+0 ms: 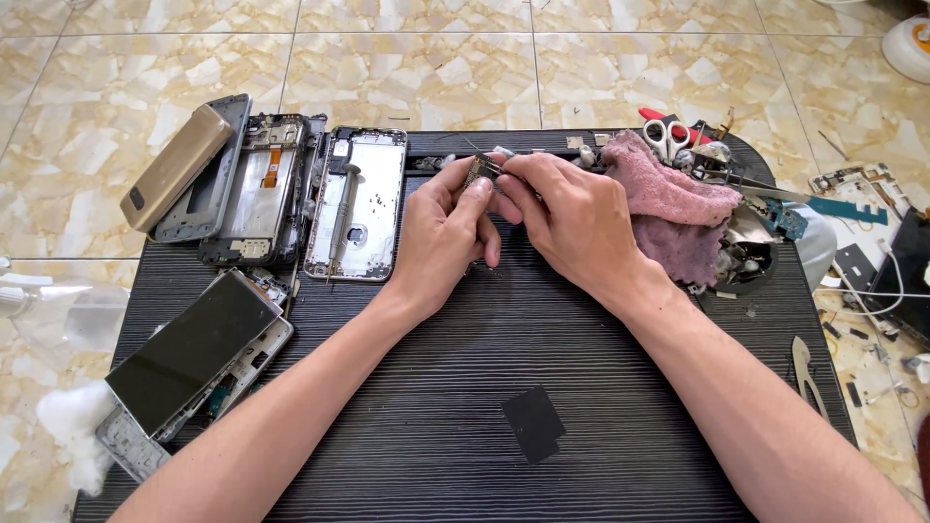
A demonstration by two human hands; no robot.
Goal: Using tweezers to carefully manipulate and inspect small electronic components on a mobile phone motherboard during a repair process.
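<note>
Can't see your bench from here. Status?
Left hand pinching small phone part. Right hand working tweezers on it. Pink rag close right, nothing between.

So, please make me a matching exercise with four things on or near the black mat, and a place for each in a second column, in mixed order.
Things:
1. screwdriver
2. scissors
3. pink cloth
4. cotton wool

Places:
a. on the floor tiles at the mat's near left corner
b. lying on an opened phone frame, left of the left hand
c. at the far right edge of the mat, beyond the cloth
d. just right of the right hand

Pairs: 1-b, 2-c, 3-d, 4-a
</note>
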